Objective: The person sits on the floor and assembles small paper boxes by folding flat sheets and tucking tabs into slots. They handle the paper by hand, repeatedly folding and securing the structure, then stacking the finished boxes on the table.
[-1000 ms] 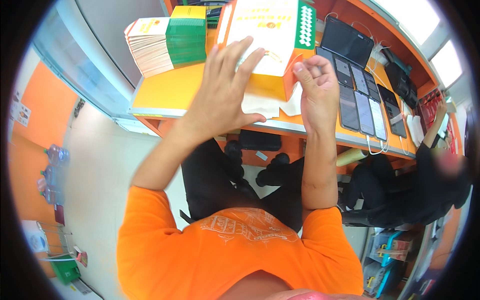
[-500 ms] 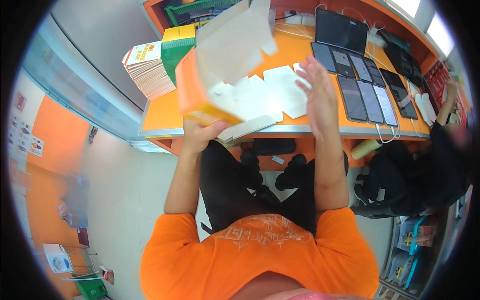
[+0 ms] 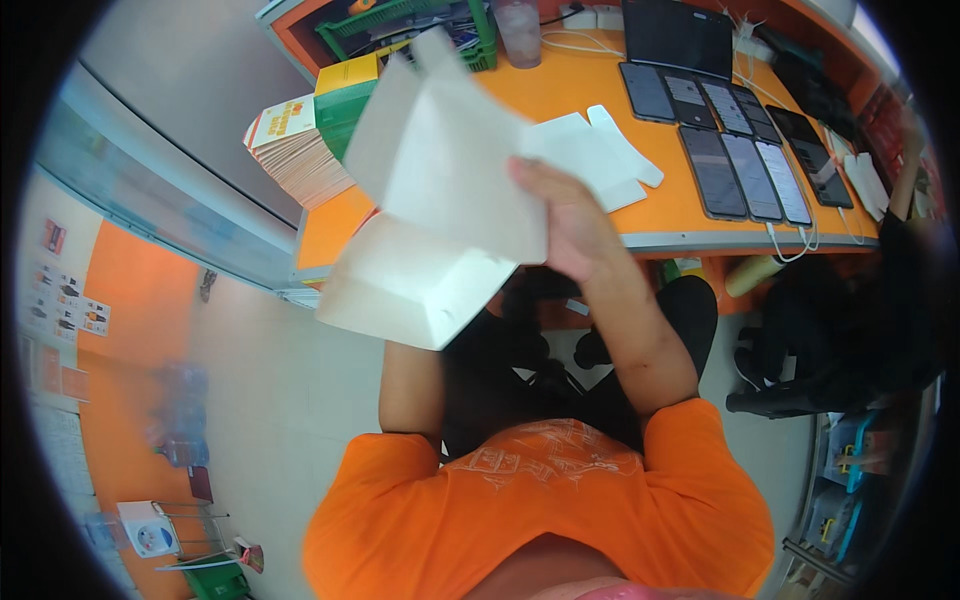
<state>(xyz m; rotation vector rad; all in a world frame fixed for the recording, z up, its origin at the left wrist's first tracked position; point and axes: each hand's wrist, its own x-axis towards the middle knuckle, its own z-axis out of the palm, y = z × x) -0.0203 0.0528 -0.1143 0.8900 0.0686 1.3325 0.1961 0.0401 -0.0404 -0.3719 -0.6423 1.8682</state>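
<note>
A partly unfolded paper carton [image 3: 440,170], its pale inner faces turned up, is raised in front of me over the table's front edge. My right hand [image 3: 575,225] grips its right side, the thumb pressed on the pale face and the other fingers mostly out of sight. Behind the carton my left hand is hidden; only that forearm shows below it. Another white flat carton [image 3: 595,155] lies on the orange table [image 3: 550,90], just beyond my right hand.
Left on the table stand a stack of folded cartons [image 3: 300,165] and a green and yellow block [image 3: 345,100]. Several phones [image 3: 712,170] and an open laptop [image 3: 678,40] with cables occupy the right. A plastic cup [image 3: 519,35] and green basket [image 3: 480,35] are behind. A person in black [image 3: 830,330] sits at right.
The carton has turned from its orange outside to its pale inside and come lower and nearer. My right hand, open and apart before, has moved left and taken hold of it.
</note>
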